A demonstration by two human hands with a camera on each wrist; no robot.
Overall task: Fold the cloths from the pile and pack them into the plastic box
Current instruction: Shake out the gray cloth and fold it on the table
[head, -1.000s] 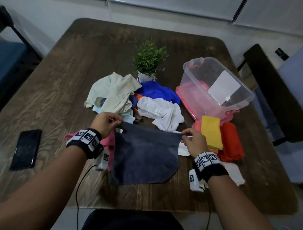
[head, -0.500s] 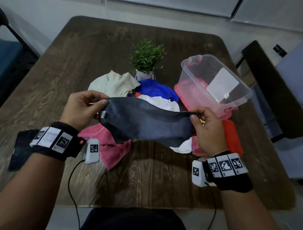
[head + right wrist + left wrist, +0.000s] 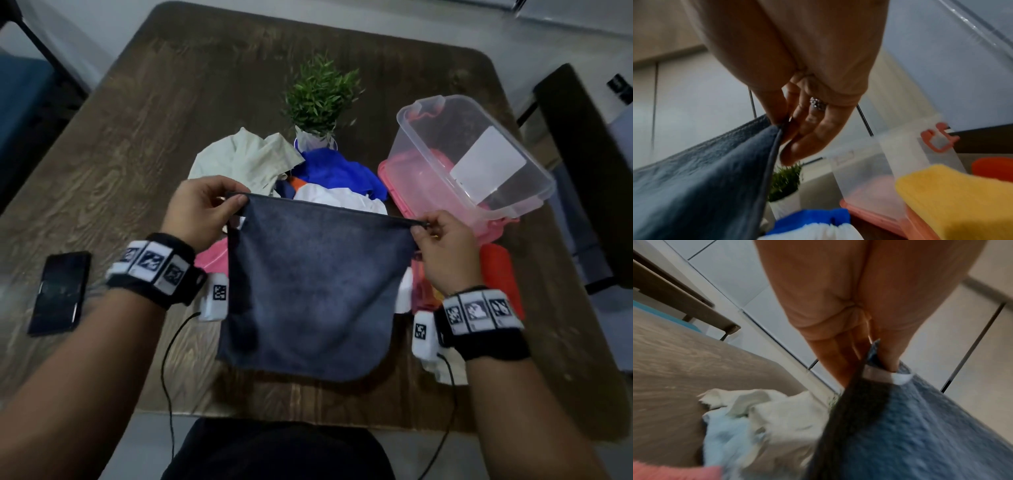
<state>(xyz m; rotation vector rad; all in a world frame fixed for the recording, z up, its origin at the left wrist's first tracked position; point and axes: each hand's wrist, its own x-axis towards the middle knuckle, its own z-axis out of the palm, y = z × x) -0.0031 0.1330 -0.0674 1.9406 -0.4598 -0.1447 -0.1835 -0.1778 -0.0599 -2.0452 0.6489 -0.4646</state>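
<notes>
A dark grey cloth [image 3: 308, 291] hangs stretched in the air above the table's near edge. My left hand [image 3: 205, 209] pinches its upper left corner [image 3: 875, 353]. My right hand [image 3: 442, 246] pinches the upper right corner [image 3: 777, 128]. Behind the cloth lies the pile: a beige cloth [image 3: 243, 157], a blue cloth [image 3: 339, 171] and a white cloth [image 3: 339, 200]. The clear plastic box [image 3: 472, 161] stands tilted on its pink lid [image 3: 404, 181] at the right. A folded yellow cloth [image 3: 953, 194] and an orange cloth [image 3: 500, 277] lie near my right wrist.
A small potted plant [image 3: 318, 102] stands behind the pile. A black phone [image 3: 60, 291] lies at the table's left edge. A pink cloth [image 3: 214, 255] lies under my left wrist. A dark chair [image 3: 579, 164] stands beyond the table's right side.
Both hands lifted the grey cloth off the table and pulled its top edge taut. It now hangs down flat from the two corners.
</notes>
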